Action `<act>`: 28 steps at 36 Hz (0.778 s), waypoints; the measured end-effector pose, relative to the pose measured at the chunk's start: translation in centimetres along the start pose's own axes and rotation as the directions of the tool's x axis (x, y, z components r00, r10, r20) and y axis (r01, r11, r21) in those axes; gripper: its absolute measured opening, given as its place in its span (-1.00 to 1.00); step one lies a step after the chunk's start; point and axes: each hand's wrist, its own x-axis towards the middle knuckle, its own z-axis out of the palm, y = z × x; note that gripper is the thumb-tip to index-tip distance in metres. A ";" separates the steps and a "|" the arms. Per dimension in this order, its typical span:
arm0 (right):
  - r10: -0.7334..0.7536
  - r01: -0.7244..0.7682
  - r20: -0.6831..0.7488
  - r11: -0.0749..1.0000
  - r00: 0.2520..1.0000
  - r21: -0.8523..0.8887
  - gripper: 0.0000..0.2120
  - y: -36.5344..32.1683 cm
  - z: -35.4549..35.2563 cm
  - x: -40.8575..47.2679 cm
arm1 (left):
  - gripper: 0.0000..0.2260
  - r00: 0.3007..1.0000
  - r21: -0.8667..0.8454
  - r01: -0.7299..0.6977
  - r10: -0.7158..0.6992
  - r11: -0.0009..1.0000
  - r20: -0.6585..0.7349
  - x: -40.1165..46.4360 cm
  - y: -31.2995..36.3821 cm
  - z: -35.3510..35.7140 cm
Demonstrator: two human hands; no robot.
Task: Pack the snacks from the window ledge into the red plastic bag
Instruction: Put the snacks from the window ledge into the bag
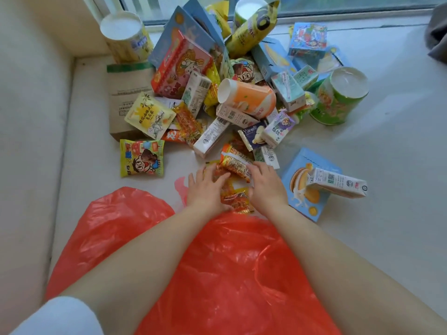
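Together, left hand (pixel 205 187) and right hand (pixel 266 184) grip orange snack packets (pixel 235 163) between them.

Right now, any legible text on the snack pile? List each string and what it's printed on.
"Yuogee": dark blue small snack packet in the middle of the pile.
Chinese characters on the yellow flat pouch with a sun drawing: too blurred to quote.
Chinese characters on the yellow cartoon-boy packet: unreadable.
Print on the brown paper bag: upside down, too small.
Barcodes and labels on the white long carton: too small.

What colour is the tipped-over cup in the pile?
Orange and white cup, seen in the head view.
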 end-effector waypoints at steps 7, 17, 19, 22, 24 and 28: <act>-0.116 0.118 0.205 0.993 0.972 -0.001 -0.21 -0.4 -0.1 5.1 | 0.10 0.993 0.056 0.000 -0.007 0.998 0.118 3.3 -0.2 0.6; -0.049 0.148 0.351 0.953 0.935 -0.263 0.09 -0.7 0.5 11.1 | 0.03 1.000 -0.019 -0.020 0.020 1.000 -0.003 5.3 -1.3 0.2; -0.039 0.158 0.395 0.948 0.918 -0.274 0.07 -0.7 0.5 11.7 | 0.01 1.000 -0.092 0.011 -0.009 0.996 0.023 5.3 -1.1 0.1; -0.055 0.199 0.396 0.922 0.917 -0.332 0.03 -0.4 0.2 11.8 | -0.13 0.994 -0.187 0.060 -0.042 0.980 0.096 5.1 -0.7 -0.1; -0.076 0.230 0.380 0.897 0.922 -0.379 -0.01 -0.2 0.2 11.4 | -0.25 0.991 -0.193 0.074 -0.051 0.978 0.123 4.9 -0.6 -0.1; -0.126 0.277 0.377 0.882 0.918 -0.381 -0.11 0.3 0.3 9.8 | -0.43 0.991 -0.142 0.057 -0.038 0.988 0.129 4.0 -0.4 0.1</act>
